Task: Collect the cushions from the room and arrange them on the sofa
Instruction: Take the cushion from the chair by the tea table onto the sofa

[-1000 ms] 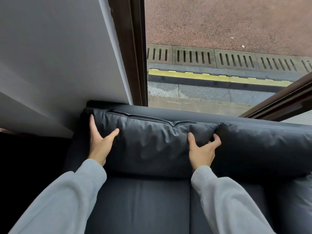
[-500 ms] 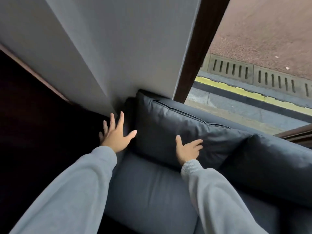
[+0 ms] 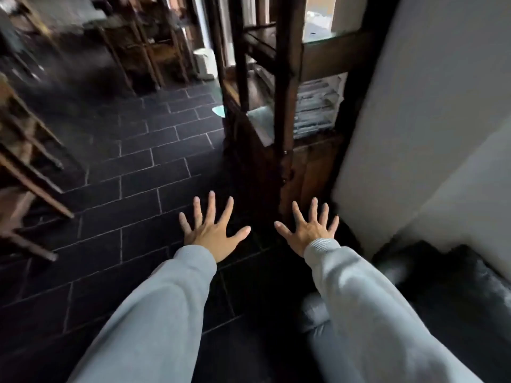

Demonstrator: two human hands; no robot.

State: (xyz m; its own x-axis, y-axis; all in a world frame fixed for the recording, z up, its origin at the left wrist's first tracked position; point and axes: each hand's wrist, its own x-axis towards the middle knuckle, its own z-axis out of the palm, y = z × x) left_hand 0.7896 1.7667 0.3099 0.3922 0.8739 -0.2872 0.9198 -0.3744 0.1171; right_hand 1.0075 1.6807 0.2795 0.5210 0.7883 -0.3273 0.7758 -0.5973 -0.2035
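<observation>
Both hands, left (image 3: 213, 236) and right (image 3: 309, 233), have left the sofa (image 3: 456, 286), spread empty.

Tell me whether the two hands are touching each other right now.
Apart. The head view shows the left hand and right hand both spread open with a clear gap of dark tiled floor between their thumbs; neither holds anything.

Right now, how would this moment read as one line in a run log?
left hand: open, empty | right hand: open, empty | below: dark tiled floor | sofa: lower right corner | cushions: none in view
</observation>
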